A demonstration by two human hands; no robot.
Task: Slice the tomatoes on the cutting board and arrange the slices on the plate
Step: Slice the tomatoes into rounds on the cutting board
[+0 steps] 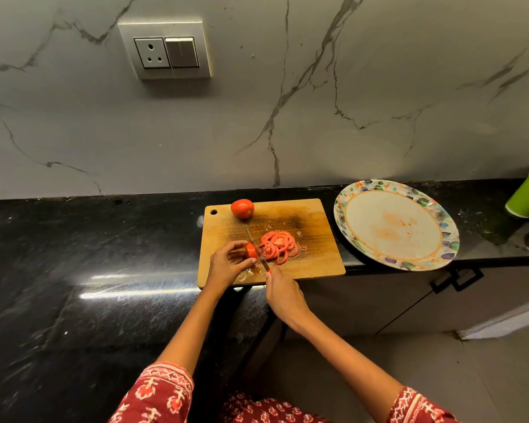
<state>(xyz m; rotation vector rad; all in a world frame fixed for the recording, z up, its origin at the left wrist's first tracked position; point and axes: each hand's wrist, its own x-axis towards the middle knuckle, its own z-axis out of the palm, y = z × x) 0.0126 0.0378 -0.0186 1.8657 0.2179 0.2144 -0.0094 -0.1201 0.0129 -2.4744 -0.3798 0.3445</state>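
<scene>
A wooden cutting board (312, 261) lies on the black counter. A whole tomato (242, 208) sits at its far left corner. My left hand (228, 265) pinches the remaining end of a tomato (250, 251) near the board's middle. My right hand (284, 296) grips a knife (256, 248) whose blade stands against that piece. A pile of several tomato slices (278, 244) lies just right of the blade. The patterned plate (440, 239) sits to the right of the board, holding only reddish smears.
A green paper cup (527, 195) stands at the far right by the wall. The plate's near rim overhangs the counter's front edge (501, 260). A socket and switch panel (165, 50) is on the marble wall. A black cabinet handle (455, 280) sits below the plate.
</scene>
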